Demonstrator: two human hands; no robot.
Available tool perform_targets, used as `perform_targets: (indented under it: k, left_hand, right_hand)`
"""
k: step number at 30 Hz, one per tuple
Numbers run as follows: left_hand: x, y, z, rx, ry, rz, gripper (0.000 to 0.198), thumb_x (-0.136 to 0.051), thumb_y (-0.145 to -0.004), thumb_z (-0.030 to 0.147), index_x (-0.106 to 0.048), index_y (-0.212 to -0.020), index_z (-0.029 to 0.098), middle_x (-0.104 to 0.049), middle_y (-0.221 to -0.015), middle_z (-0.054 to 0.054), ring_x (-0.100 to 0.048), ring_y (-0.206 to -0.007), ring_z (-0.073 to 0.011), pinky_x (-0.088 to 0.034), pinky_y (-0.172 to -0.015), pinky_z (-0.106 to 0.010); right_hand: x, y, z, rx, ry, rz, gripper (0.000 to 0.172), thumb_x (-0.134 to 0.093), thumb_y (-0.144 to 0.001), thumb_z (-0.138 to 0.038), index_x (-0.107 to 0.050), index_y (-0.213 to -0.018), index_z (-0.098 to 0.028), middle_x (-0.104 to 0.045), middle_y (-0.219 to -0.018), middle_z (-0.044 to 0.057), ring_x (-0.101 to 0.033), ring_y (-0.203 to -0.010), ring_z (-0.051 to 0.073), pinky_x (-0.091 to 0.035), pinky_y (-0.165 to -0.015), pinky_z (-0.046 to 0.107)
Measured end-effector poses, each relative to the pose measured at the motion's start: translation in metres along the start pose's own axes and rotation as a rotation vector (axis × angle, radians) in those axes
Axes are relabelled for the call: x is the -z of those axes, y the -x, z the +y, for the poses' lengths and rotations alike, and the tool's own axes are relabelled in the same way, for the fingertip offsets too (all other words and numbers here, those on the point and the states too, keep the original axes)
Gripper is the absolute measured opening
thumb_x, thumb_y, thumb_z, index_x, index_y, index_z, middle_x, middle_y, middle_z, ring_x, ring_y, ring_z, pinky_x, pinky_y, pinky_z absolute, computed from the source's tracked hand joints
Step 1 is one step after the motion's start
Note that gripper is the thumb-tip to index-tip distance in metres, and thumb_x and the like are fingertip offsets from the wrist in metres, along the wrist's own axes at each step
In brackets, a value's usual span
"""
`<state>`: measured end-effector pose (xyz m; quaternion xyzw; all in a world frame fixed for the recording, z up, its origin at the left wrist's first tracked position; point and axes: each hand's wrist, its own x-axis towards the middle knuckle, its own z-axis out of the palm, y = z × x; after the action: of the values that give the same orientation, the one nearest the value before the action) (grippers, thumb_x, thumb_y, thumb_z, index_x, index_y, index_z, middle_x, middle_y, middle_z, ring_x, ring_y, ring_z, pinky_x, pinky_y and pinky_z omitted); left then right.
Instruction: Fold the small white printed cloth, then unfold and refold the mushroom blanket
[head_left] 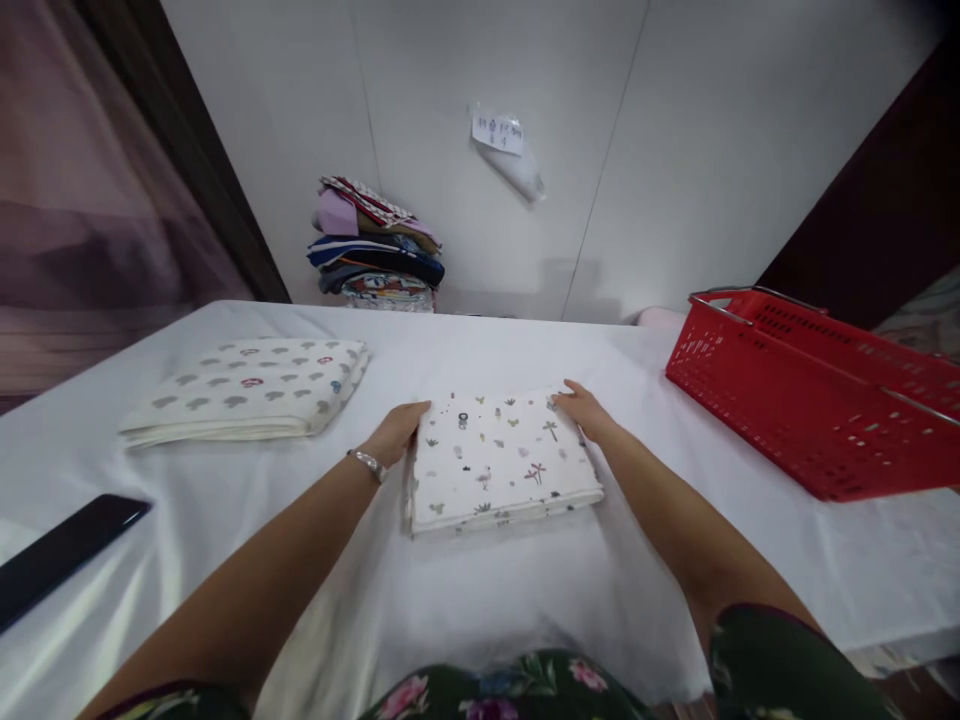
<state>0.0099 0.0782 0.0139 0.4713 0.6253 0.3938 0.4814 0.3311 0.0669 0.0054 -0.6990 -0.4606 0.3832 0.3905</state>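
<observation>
A folded white cloth [504,455] printed with small palms, a flamingo and other little figures lies flat on the table in front of me. At its upper left edge, my left hand [401,432] grips the side, with a silver bracelet on the wrist. My right hand [586,408] holds the upper right corner, its fingers partly under or behind the edge. To the left is a second folded white cloth [251,385], with grey cloud-like shapes and a few red and blue ones; neither hand touches it.
A white-covered table [495,350] spreads beneath everything. On the right stands a red perforated basket [795,400] with metal handles. A black phone [67,545] lies at the left edge. Behind the table, folded fabrics [375,245] are stacked against the wall, where a paper note [498,132] hangs.
</observation>
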Motion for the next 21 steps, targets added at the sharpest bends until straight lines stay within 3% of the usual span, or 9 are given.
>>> perform_targets:
  k: [3,5,7,12,16,19,21]
  left_hand:
    - [-0.001,-0.006,-0.012,0.071,0.013,-0.038,0.050,-0.066,-0.064,0.049,-0.059,-0.097,0.011,-0.066,-0.093,-0.015,-0.063,-0.081,-0.0231,-0.051,-0.064,-0.032]
    - [-0.001,-0.004,-0.016,0.059,-0.011,-0.035,0.064,-0.071,-0.062,0.044,-0.051,-0.113,0.012,-0.061,-0.110,-0.017,-0.062,-0.088,-0.0239,-0.051,-0.070,-0.032]
    - [-0.002,-0.003,-0.017,0.003,-0.049,-0.020,0.069,-0.071,-0.063,0.037,-0.045,-0.123,0.014,-0.059,-0.114,-0.017,-0.061,-0.090,-0.0239,-0.050,-0.075,-0.034]
    - [-0.009,-0.013,-0.020,-0.198,-0.236,0.087,0.068,-0.064,-0.069,0.034,-0.039,-0.130,0.017,-0.059,-0.115,-0.013,-0.056,-0.104,-0.0260,-0.043,-0.090,-0.039]
    - [-0.009,-0.023,-0.019,-0.176,-0.412,0.093,0.073,-0.061,-0.071,0.041,-0.034,-0.133,0.012,-0.056,-0.119,-0.018,-0.053,-0.109,-0.0304,-0.040,-0.094,-0.042]
    - [-0.004,-0.014,-0.016,-0.210,-0.487,0.074,0.075,-0.057,-0.074,0.044,-0.031,-0.135,0.009,-0.049,-0.127,-0.021,-0.050,-0.114,-0.0304,-0.038,-0.096,-0.042]
    - [0.000,0.001,-0.017,-0.345,-0.590,0.086,0.071,-0.053,-0.077,0.047,-0.033,-0.134,0.010,-0.041,-0.135,-0.020,-0.042,-0.123,-0.0300,-0.034,-0.101,-0.042]
  right_hand:
    - [-0.006,0.000,0.012,-0.004,0.038,-0.023,0.071,-0.057,-0.076,-0.038,-0.030,-0.138,-0.017,-0.056,-0.120,0.013,-0.060,-0.097,0.022,-0.050,-0.081,0.035]
    - [-0.004,0.002,0.016,0.005,0.090,-0.033,0.075,-0.058,-0.076,-0.041,-0.028,-0.140,-0.018,-0.057,-0.119,0.013,-0.060,-0.096,0.022,-0.049,-0.082,0.035]
    - [-0.003,0.002,0.018,0.021,0.145,-0.039,0.077,-0.059,-0.074,-0.041,-0.027,-0.140,-0.017,-0.056,-0.119,0.014,-0.061,-0.094,0.022,-0.049,-0.081,0.036]
    - [-0.008,-0.004,0.021,0.082,0.175,0.022,0.074,-0.059,-0.072,-0.034,-0.031,-0.139,-0.017,-0.057,-0.116,0.012,-0.061,-0.093,0.022,-0.048,-0.082,0.035]
    - [-0.011,-0.008,0.020,0.118,0.306,0.041,0.070,-0.056,-0.075,-0.039,-0.034,-0.137,-0.016,-0.053,-0.125,0.013,-0.054,-0.108,0.026,-0.042,-0.092,0.038]
    - [-0.009,0.000,0.023,0.212,0.444,0.035,0.065,-0.050,-0.080,-0.042,-0.034,-0.137,-0.015,-0.043,-0.135,0.013,-0.042,-0.122,0.027,-0.034,-0.100,0.041]
    - [-0.008,0.013,0.026,0.332,0.543,0.042,0.063,-0.047,-0.082,-0.041,-0.033,-0.138,-0.016,-0.038,-0.139,0.013,-0.035,-0.128,0.027,-0.028,-0.104,0.042]
